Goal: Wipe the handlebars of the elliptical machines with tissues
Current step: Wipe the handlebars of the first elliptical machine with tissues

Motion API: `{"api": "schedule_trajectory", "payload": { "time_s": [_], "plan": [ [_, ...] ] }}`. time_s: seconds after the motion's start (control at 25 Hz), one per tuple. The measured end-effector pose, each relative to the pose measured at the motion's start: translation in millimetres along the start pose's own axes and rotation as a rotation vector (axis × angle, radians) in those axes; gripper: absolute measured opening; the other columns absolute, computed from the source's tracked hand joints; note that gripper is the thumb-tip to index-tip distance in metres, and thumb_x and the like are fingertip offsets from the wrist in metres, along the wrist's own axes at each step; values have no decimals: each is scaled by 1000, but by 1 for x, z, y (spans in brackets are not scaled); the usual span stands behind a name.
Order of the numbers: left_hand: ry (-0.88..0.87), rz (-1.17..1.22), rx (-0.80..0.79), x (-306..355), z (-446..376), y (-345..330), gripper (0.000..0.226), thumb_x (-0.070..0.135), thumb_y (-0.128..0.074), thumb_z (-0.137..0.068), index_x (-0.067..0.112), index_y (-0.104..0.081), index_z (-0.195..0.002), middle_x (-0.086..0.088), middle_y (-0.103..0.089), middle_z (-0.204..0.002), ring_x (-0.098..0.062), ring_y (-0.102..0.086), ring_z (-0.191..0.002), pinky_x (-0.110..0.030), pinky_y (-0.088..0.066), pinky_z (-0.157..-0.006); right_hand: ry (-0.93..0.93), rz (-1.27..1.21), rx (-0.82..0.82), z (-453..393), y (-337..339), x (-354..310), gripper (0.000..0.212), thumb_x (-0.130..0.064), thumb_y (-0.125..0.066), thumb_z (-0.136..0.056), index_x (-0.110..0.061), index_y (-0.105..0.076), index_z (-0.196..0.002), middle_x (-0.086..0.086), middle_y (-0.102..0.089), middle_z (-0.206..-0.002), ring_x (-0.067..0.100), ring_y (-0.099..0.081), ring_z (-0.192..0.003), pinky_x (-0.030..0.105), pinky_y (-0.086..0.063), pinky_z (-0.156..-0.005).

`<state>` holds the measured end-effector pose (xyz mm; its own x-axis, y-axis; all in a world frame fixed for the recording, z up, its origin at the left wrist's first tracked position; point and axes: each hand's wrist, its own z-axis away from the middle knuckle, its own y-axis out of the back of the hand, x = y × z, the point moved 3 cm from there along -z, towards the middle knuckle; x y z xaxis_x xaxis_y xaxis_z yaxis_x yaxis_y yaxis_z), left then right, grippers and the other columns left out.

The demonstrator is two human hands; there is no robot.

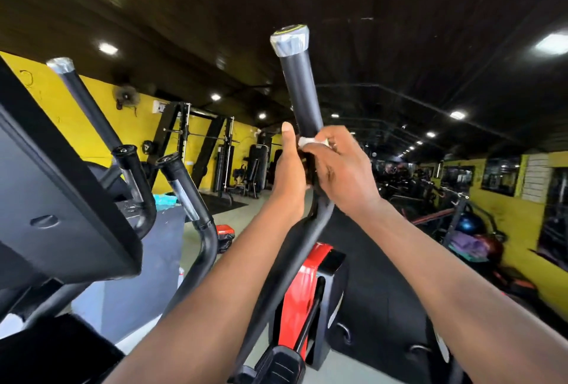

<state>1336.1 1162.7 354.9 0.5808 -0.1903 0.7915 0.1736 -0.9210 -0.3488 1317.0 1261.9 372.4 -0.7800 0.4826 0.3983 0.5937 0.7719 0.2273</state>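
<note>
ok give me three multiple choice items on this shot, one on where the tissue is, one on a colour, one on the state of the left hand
1. Where is the tissue?
A. on the floor
B. in the right hand, against the handlebar
C. draped over the top cap

2. What colour is the far wall?
A. yellow
B. white
C. blue

3. How is the left hand?
A. hanging at the side
B. flat on the console
C. gripping the handlebar, thumb up

Answers:
1 B, white tissue shows between the right hand's fingers at the bar.
2 A, the wall behind the racks is yellow.
3 C, its fingers wrap the bar just below the tissue.
</note>
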Motion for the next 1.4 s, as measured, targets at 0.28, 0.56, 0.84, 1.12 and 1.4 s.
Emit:
{"api": "schedule_trajectory", "payload": {
  "time_s": [0.28,0.56,0.84,1.12,1.4],
  "plan": [
    [-53,15,-6,18,-7,1,77,85,-30,-77,29,-60,-121,3,-66,-122,-15,-61,-114,-39,-46,-99,26,-51,11,-11,7,4,12,0,-64,-80,-4,-73,-86,14,-58,-93,24,-58,-78,29,-52,-62],
    [-172,132,10,30,-16,0,84,79,-44,-76,27,-46,-142,2,-53,-141,-16,-51,-128,-43,-36,-112,115,-48,5,13,-5,10,12,9,-62,-74,-1,-67,-78,15,-55,-83,28,-56,-71,40,-50,-58],
    [-196,117,-7,37,-25,-6,89,86,-53,-64,25,-61,-128,-1,-65,-126,-19,-59,-120,-45,-40,-109,-102,-154,246,-42,13,5,18,5,-56,-83,-2,-64,-97,12,-57,-101,13,-55,-88,20,-47,-70],
    [-123,138,-31,43,-27,-6,85,82,-52,-64,22,-63,-124,-2,-68,-121,-19,-62,-116,-45,-41,-107,-235,-305,311,-63,24,11,16,2,-60,-82,-10,-67,-90,3,-56,-101,8,-57,-90,31,-51,-71],
    [-121,190,-50,47,-29,-1,58,60,-43,-91,16,-64,-120,-9,-70,-116,-24,-65,-111,-46,-44,-106,51,-141,225,-29,13,5,14,5,-60,-81,-3,-70,-87,12,-59,-97,19,-60,-92,35,-51,-72]
  ]
}}
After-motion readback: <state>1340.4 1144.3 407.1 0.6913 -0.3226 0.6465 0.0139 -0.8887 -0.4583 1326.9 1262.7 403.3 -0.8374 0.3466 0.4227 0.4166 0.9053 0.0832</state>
